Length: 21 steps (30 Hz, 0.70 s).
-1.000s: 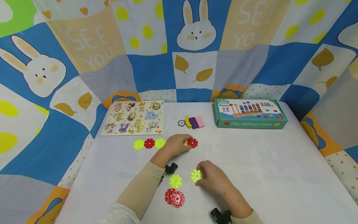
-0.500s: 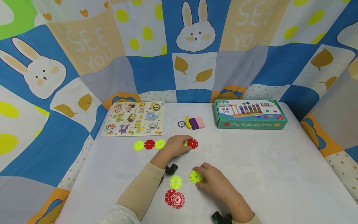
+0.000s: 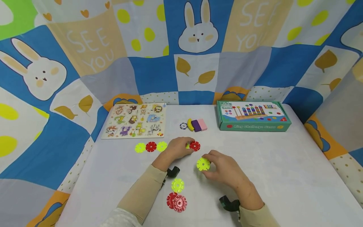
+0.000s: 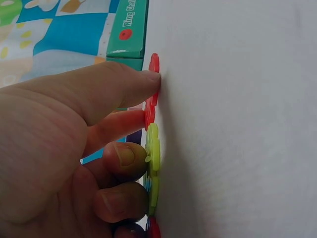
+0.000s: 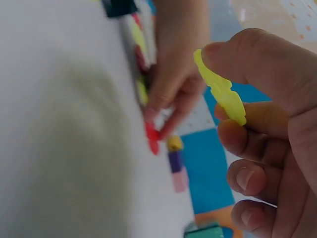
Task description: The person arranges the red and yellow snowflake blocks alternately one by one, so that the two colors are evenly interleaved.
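Note:
My left hand (image 3: 178, 148) pinches a red notched plastic disc (image 3: 194, 146) between thumb and index finger, at the right end of a row of discs on the table. In the left wrist view, its other fingers touch a yellow-green disc (image 4: 154, 163) beside the red one. My right hand (image 3: 225, 168) holds another yellow-green notched disc (image 5: 221, 89) by its edges, raised above the table. Further left in the row lie a yellow-green disc (image 3: 140, 147), a red disc (image 3: 151, 146) and one more yellow-green disc (image 3: 162, 146). My left hand hides part of the row.
Nearer me lie a loose yellow-green disc (image 3: 177, 185) and two overlapping red discs (image 3: 180, 203). An animal puzzle board (image 3: 134, 121) stands back left, a green game box (image 3: 254, 126) back right. Between them are a chip (image 3: 183, 126), a banana-shaped piece (image 3: 190, 125) and purple and pink blocks (image 3: 202, 124).
My right hand has moved away from me and slightly right with the yellow-green disc, toward the row's right end; the disc has turned in its fingers. My left hand has stayed in place.

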Motion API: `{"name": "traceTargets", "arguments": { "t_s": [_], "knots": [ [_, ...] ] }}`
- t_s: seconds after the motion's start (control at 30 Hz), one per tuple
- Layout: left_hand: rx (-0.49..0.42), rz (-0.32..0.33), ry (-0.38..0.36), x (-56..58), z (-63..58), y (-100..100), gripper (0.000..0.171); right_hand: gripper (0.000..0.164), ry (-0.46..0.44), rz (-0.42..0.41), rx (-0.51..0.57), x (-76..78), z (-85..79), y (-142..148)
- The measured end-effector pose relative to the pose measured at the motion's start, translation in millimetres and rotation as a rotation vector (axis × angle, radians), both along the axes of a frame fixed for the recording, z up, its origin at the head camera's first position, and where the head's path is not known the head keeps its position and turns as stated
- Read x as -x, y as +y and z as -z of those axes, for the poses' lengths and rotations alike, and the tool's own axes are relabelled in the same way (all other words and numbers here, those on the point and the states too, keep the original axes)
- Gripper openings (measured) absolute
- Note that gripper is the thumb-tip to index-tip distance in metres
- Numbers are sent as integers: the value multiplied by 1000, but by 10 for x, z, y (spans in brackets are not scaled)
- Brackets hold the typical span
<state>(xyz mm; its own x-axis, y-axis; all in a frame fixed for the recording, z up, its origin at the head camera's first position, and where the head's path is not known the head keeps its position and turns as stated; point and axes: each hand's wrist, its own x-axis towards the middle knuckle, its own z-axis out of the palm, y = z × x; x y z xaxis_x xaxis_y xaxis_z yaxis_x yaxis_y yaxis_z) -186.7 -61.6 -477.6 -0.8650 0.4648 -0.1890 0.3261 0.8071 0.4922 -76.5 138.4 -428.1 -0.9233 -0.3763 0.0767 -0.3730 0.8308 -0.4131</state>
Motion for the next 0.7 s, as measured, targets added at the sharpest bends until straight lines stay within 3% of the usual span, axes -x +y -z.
{"name": "traceTargets", "arguments": {
  "t_s": [0.13,0.27,0.5,0.6,0.7],
  "knots": [
    [8,-1,-1,-14,19,14,52,51,58,40,10,224,-118,145],
    [5,3,9,-27,36,37,51,54,57,93,-4,433,-112,251],
    [9,11,5,-13,29,38,52,56,-79,161,-51,709,226,294],
    [17,16,2,-6,-5,20,52,55,-85,153,-91,768,402,260],
    [24,17,3,0,-24,11,53,56,-95,146,-77,791,454,237]
  ]
}}
